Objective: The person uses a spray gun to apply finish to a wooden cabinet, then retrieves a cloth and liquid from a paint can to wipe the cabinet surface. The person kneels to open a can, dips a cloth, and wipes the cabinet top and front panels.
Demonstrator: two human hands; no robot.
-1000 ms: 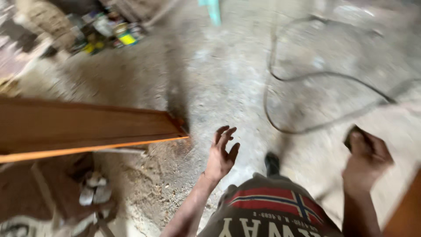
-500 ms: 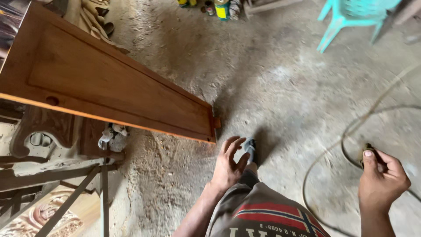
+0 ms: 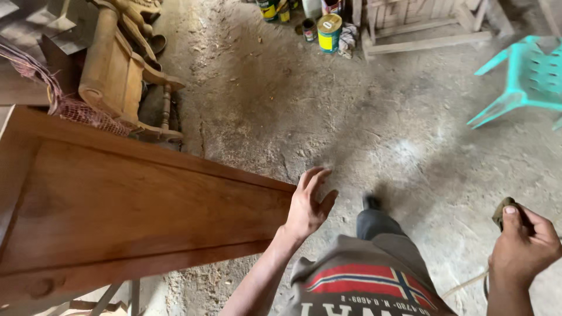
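My left hand is open with fingers spread, right at the near end of a long brown wooden panel that lies flat at the left. It holds nothing. My right hand at the lower right is closed around a small dark object, with the thumb pressed on top. A thin cord runs down from below that hand. My grey trouser leg and dark shoe step forward between the hands.
Carved wooden furniture parts stand at the upper left behind the panel. Paint cans and a wooden frame line the far wall. A turquoise plastic chair sits at the upper right. The concrete floor is dusty.
The view has swung up and left. The panel now fills more of the left side, and my left hand has risen to its end. The right hand keeps its grip.
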